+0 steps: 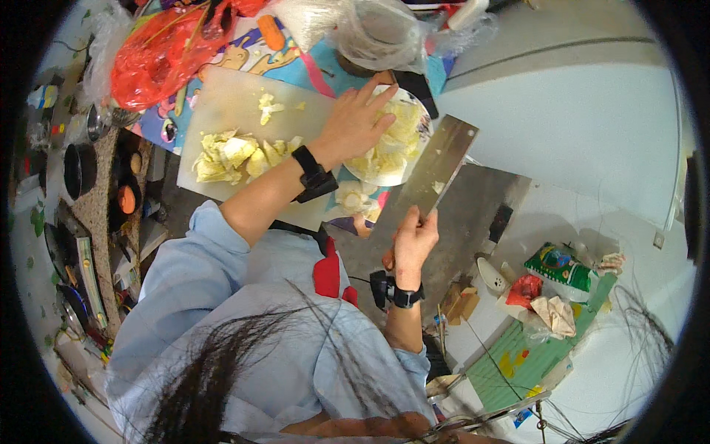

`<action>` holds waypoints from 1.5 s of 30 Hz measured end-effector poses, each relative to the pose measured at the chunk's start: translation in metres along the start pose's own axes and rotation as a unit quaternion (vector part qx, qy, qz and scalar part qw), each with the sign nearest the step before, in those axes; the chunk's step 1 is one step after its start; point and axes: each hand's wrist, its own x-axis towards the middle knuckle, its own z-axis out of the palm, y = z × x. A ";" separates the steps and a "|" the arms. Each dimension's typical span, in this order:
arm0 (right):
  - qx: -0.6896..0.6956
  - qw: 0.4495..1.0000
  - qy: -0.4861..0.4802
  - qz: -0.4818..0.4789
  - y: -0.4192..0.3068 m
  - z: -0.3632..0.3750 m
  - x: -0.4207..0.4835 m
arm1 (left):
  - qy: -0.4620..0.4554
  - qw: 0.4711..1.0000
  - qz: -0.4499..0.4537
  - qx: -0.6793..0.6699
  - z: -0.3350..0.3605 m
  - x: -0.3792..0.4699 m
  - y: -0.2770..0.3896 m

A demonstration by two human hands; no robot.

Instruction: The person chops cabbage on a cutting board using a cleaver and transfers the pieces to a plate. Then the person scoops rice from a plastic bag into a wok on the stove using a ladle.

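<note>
My left hand point(360, 119) reaches over a white plate point(391, 178) of cut pale-yellow cabbage leaves point(396, 139), fingers spread at the pile's upper left. In my right hand point(413, 238) is the handle of a cleaver point(441, 161), its broad blade beside the plate's right edge with small cabbage bits stuck on it. Left of the plate lies a white cutting board point(222, 100). Chopped cabbage point(230, 155) is heaped along its near part, and a few small pieces point(269, 108) lie farther up. A cut cabbage base point(355, 197) sits at the table edge, just below the plate.
Beyond the board are a red plastic bag point(166, 61), a carrot point(270, 32) and a bowl covered by clear plastic point(383, 33) on a patterned tablecloth point(294, 61). A pale blue panel point(577, 127) stands at right. A green-topped shelf point(505, 361) holding bags is lower right.
</note>
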 end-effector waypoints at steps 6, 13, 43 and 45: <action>0.019 0.998 -0.054 -0.025 -0.009 -0.006 -0.027 | 0.045 0.999 -0.031 -0.004 -0.018 -0.020 -0.018; -0.154 0.965 -0.132 -0.165 -0.036 0.018 -0.057 | -0.041 0.978 -0.100 0.177 -0.080 -0.055 -0.085; 0.165 0.923 -0.309 0.159 0.012 0.121 -0.099 | 0.130 0.989 -0.052 -0.048 -0.109 -0.172 -0.104; 0.163 0.916 -0.332 0.153 0.009 0.136 -0.100 | 0.126 0.991 -0.050 -0.006 -0.106 -0.165 -0.102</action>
